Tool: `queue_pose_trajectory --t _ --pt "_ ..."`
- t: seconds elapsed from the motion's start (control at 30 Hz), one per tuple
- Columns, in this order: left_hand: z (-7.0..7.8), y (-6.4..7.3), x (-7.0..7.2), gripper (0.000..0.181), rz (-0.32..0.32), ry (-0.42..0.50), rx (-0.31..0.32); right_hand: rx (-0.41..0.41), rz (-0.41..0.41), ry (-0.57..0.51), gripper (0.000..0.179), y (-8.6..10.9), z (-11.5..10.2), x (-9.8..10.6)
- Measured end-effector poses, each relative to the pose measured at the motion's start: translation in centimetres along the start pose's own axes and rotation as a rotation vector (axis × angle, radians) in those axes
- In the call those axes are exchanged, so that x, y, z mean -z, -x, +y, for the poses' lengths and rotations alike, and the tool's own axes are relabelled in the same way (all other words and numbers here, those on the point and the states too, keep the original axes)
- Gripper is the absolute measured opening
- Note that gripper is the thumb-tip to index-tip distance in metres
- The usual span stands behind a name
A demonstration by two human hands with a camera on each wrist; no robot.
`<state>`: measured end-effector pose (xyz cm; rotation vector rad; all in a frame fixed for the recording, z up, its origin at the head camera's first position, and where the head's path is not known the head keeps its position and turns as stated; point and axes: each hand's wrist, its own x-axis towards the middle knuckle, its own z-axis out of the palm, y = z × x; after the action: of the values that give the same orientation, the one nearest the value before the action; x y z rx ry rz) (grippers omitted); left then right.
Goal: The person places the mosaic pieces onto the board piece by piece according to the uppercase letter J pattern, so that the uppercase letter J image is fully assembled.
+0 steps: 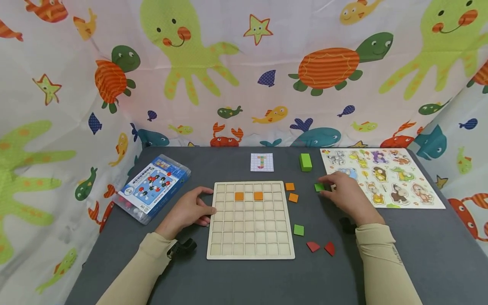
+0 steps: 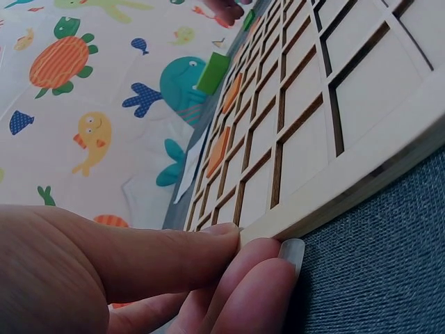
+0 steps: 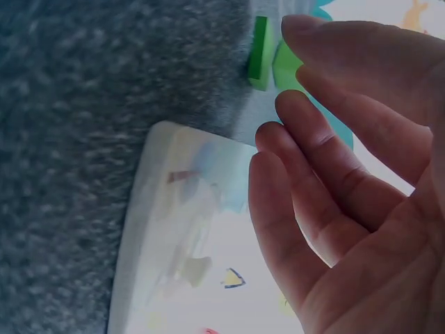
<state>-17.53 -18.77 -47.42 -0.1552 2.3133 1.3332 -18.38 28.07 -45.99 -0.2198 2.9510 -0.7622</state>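
A wooden grid board (image 1: 250, 256) lies at the middle of the table, with two orange square tiles (image 1: 258, 196) in its upper cells. My left hand (image 1: 192, 206) holds the board's left edge; in the left wrist view the thumb (image 2: 201, 254) meets the rim and other fingers curl beside it. Right of the board, my right hand (image 1: 345, 195) pinches a green square tile (image 1: 319, 187) between thumb and index finger. The right wrist view shows that tile (image 3: 284, 68) partly covered by the fingertips, the other fingers loosely bent.
Two orange tiles (image 1: 293, 198), a green tile (image 1: 299, 230) and two red pieces (image 1: 329, 248) lie right of the board. Behind stand a small pattern card (image 1: 262, 162) and a green block (image 1: 306, 162). A blue-labelled box (image 1: 152, 188) sits left, an animal picture board (image 1: 411, 202) right.
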Motion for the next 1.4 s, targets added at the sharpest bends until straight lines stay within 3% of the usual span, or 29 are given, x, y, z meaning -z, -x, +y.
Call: queue_pose_trajectory --t 0.37,0.8,1.23,1.4 --pt "-0.1 0.0 0.0 0.065 0.005 -0.007 -0.003 -0.001 0.0 0.037 0.037 -0.7 0.6 -0.8" --pt "-0.1 0.0 0.1 0.065 0.0 -0.002 -0.024 -0.014 -0.046 0.062 0.032 -0.9 -0.2 -0.9" --pt "-0.2 -0.2 -0.1 0.065 -0.002 0.013 -0.028 0.013 -0.034 0.042 0.031 -0.5 -0.3 -0.9" --pt "-0.2 -0.1 0.1 0.065 0.005 0.003 -0.026 0.027 -0.025 0.032 0.03 -0.5 -1.3 -1.2"
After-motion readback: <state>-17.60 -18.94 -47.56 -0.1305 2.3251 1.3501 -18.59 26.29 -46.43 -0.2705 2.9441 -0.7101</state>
